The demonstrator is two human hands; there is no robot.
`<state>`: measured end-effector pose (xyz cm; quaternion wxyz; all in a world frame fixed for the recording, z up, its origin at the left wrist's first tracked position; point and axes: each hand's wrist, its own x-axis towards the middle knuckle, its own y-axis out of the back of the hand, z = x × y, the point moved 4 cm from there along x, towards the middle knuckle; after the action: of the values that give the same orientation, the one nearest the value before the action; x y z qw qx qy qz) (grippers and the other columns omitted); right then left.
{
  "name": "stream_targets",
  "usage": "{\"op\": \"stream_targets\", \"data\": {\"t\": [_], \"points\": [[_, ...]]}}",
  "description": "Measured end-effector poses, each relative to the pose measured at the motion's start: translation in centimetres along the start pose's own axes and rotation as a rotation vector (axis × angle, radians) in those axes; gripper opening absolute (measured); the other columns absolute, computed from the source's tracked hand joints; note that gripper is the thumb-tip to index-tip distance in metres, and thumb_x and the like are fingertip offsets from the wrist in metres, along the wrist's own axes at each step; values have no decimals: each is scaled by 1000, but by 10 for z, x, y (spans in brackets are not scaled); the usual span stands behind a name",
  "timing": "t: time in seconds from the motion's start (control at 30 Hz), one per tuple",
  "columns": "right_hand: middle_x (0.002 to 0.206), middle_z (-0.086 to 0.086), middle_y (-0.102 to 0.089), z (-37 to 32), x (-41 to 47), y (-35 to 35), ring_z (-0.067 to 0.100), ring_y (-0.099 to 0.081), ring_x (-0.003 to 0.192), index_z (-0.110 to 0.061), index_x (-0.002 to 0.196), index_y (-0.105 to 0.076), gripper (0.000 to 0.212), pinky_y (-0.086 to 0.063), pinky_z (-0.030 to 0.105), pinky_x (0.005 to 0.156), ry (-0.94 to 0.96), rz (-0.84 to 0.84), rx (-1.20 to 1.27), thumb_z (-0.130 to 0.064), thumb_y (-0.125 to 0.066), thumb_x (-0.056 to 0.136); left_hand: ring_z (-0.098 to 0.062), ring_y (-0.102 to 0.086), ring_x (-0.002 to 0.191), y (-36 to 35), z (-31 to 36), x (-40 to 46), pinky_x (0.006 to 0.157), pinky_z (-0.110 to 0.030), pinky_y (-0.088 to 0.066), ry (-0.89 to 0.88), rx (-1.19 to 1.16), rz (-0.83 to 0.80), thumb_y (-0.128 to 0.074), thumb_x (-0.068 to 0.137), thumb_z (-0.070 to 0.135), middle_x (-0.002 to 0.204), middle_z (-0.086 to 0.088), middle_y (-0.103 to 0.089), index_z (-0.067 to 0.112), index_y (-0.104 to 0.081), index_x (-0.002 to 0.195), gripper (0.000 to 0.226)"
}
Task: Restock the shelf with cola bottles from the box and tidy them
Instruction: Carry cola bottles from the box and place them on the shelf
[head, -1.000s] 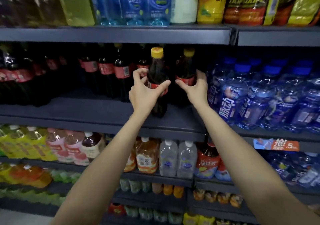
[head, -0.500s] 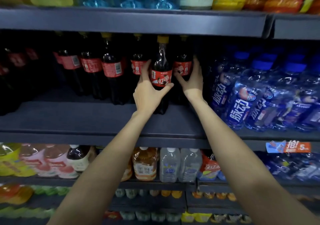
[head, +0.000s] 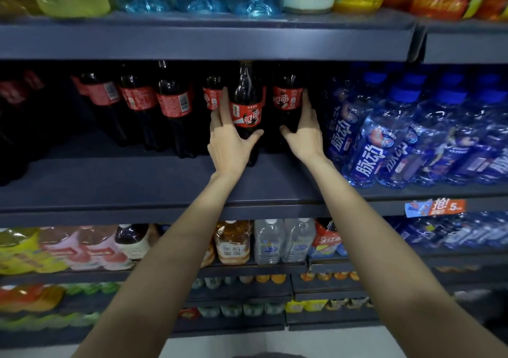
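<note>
Two hands: left (head: 229, 143) grips one cola bottle (head: 245, 110); right (head: 305, 134) grips another (head: 287, 101) (four more alongside).

Both hands (head: 228, 148) pushed the cola bottles (head: 246, 110) deeper onto the shelf (head: 137, 181).

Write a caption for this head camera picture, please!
Two hands, left and right, each steady a cola bottle on the shelf.

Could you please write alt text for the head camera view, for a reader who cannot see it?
A person's left hand grips a cola bottle standing on a dark shelf, while the right hand holds a second cola bottle just to its right. More cola bottles stand to the left and blue drink bottles to the right.
</note>
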<state>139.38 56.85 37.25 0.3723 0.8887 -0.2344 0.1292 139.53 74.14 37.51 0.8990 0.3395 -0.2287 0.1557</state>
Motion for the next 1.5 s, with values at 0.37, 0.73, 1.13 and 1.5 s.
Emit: {"op": "stream_targets", "data": {"t": [0.37, 0.73, 1.13, 1.5], "points": [[117, 3, -61, -11, -89, 60, 23, -55, 110, -15, 130, -51, 40, -46, 38, 90, 146, 164, -66, -22, -56, 91, -12, -46, 121, 20, 9, -76, 94, -26, -40, 155, -319, -89, -63, 88, 26, 131, 5, -48, 22, -44, 133, 49], [93, 8, -67, 92, -377, 196, 24, -58, 87, -6, 104, -65, 19, -45, 33, 81, 55, 382, -327, -16, -55, 92, -6, -64, 94, 5, 94, -333, 82, -18, -48, -96, -658, -646, -52, 94, 30, 96, 7, -69, 27, -62, 101, 12], [135, 3, -53, 241, -785, 366, 22, -52, 121, -18, 137, -46, 47, -41, 31, 95, -1220, 241, -199, -22, -59, 92, -18, -63, 98, -102, 141, -686, 92, -30, -49, -127, -26, -1743, -64, 87, 13, 108, 0, -68, 17, -63, 114, 27], [116, 6, -65, 338, -969, 547, 24, -60, 107, -12, 122, -58, 33, -43, 29, 84, -1730, 616, -50, -18, -60, 90, -14, -63, 98, -221, 355, -895, 87, -28, -48, -412, 35, -1984, -59, 87, 17, 106, 2, -68, 20, -63, 112, 25]]}}
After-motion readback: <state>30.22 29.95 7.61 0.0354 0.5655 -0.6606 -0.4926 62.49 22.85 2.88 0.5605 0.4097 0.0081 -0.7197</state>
